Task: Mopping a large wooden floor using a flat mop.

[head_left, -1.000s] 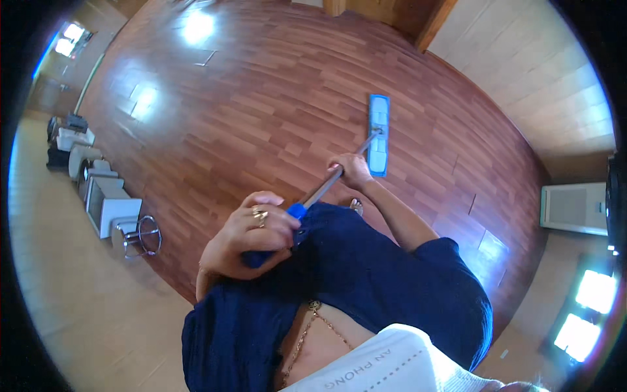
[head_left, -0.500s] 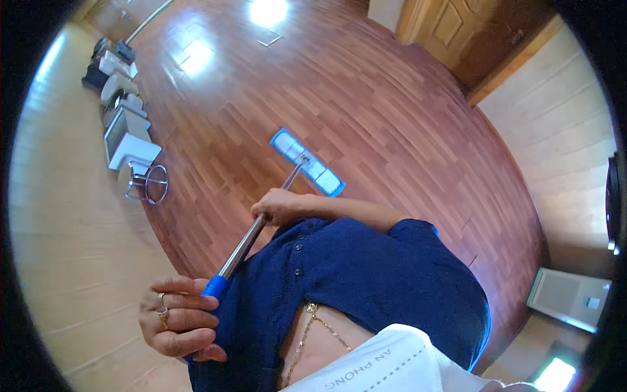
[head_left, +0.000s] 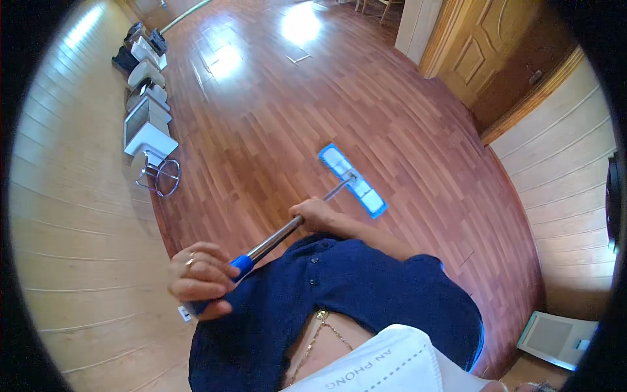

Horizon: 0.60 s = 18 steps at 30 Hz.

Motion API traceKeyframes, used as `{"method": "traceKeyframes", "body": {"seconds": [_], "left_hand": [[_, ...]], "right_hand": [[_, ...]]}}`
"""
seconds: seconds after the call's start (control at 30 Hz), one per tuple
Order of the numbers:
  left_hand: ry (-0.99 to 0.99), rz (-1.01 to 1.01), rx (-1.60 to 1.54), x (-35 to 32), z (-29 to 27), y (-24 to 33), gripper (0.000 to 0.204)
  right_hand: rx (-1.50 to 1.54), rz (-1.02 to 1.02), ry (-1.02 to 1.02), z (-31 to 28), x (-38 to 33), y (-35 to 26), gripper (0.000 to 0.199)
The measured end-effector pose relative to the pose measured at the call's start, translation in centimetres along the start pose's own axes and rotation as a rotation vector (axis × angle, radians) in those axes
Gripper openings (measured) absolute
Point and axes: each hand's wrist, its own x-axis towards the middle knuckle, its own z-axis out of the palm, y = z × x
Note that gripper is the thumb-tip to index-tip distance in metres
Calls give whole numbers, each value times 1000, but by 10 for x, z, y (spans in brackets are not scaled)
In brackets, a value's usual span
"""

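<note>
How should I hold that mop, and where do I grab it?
Best, I think, by the blue grip and lower on the metal pole, from the side opposite the flat mop head: the slim, round pole slants up from it, so it looks easy to wrap around.

On the wooden floor [head_left: 255, 130], the blue mop head [head_left: 358, 186] has been turned: laid across the planks a second ago, it is now set nearly along them. Compared with half a second ago, it has been shifted toward the floor's right edge. The left hand [head_left: 206, 277], earlier held before the dark shirt [head_left: 385, 274], has been moved out to the person's left, with the blue grip [head_left: 241, 265]. More of the door [head_left: 483, 52] is now shown, and chair legs [head_left: 384, 13] are revealed near the floor's far edge.
</note>
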Motion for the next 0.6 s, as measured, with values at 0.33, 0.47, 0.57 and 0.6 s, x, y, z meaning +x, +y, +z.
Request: {"method": "traceKeyframes", "body": {"seconds": [0.33, 0.47, 0.57, 0.6], "left_hand": [[-185, -82, -328, 71, 60, -91, 23], [-359, -44, -413, 103, 84, -127, 22], [-556, -68, -512, 124, 103, -150, 21], [-633, -104, -550, 131, 110, -154, 19]], "right_hand": [[95, 514, 534, -15, -97, 84, 10], [53, 665, 738, -27, -135, 104, 7], [24, 741, 929, -29, -173, 104, 3], [-51, 787, 957, -22, -187, 114, 14]]}}
